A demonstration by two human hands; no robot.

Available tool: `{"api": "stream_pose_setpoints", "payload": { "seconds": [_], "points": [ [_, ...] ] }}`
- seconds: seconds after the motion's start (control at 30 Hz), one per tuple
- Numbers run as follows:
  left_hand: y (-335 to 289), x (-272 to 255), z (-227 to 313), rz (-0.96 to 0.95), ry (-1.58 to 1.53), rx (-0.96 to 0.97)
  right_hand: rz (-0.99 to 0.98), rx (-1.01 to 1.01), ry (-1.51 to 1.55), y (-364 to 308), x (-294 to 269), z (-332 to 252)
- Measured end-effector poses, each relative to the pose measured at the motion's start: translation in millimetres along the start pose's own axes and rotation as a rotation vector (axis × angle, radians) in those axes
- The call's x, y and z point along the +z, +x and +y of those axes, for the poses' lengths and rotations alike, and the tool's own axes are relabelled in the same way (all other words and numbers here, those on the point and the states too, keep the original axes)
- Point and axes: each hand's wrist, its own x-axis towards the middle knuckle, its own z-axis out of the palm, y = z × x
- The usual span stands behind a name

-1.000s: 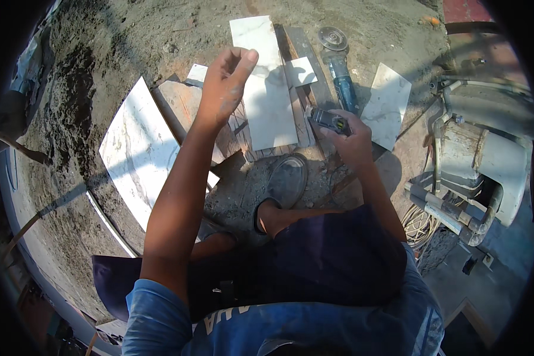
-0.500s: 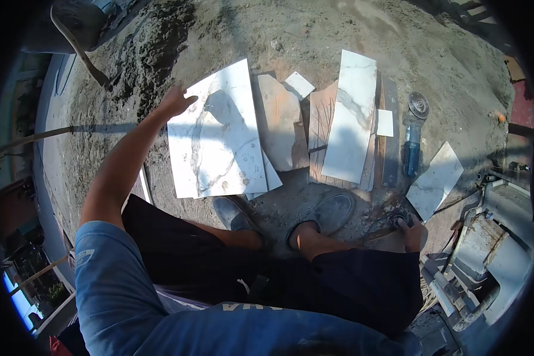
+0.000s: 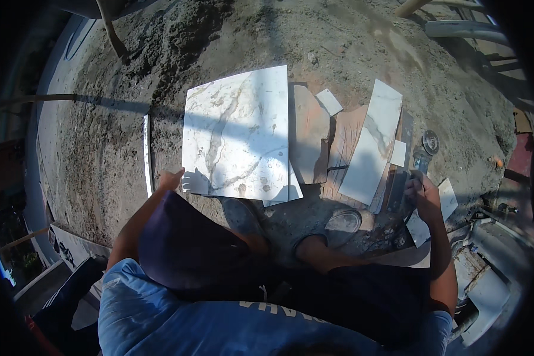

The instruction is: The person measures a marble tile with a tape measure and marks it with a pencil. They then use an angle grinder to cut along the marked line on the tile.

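Observation:
A large white marbled tile (image 3: 237, 136) lies on the ground in front of me, with the corner of another tile beneath its lower right side. Close to its lower left edge is my left hand (image 3: 171, 179), fingers partly apart, holding nothing I can see. A white straight strip (image 3: 148, 155) lies just beyond that hand. My right hand (image 3: 422, 193) is closed above the body of an angle grinder (image 3: 421, 161), covering part of it. What its fingers grip, if anything, is hidden. The grinder's round disc points away from me.
Right of the large tile lie brownish tile pieces (image 3: 312, 133), a narrow marbled tile (image 3: 372, 139) and small white offcuts (image 3: 329, 102). A cut marbled piece (image 3: 448, 200) lies partly behind my right forearm. My shoes (image 3: 344, 221) stand on rough soil; a wooden handle (image 3: 111, 32) rises at upper left.
My left hand has left the large tile's upper left edge and come down toward me. My right hand has risen from near my right shoe to the grinder. The view has shifted.

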Motion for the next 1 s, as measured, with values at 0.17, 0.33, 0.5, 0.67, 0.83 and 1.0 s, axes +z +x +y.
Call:
{"api": "stream_pose_setpoints", "payload": {
  "seconds": [0.17,0.33,0.5,0.67,0.83,1.0],
  "points": [
    [-2,54,-43,0.033,-0.259,-0.084,-0.184,0.032,-0.214,108,88,-101],
    [-65,81,13,0.308,-0.073,0.181,-0.179,0.197,-0.324,169,244,-139],
    [-81,61,37,0.246,-0.138,0.079,0.026,0.05,-0.43,170,324,-98],
    [-84,86,-7,0.346,-0.475,-0.101,-0.199,0.076,-0.53,143,293,-155],
    [-145,93,39,-0.236,-1.337,-0.512,0.094,-0.467,-0.774,264,262,-165],
    [-158,103,56,-0.203,-1.521,-0.61,-0.111,-0.307,-1.027,366,296,-196]
  ]
}}
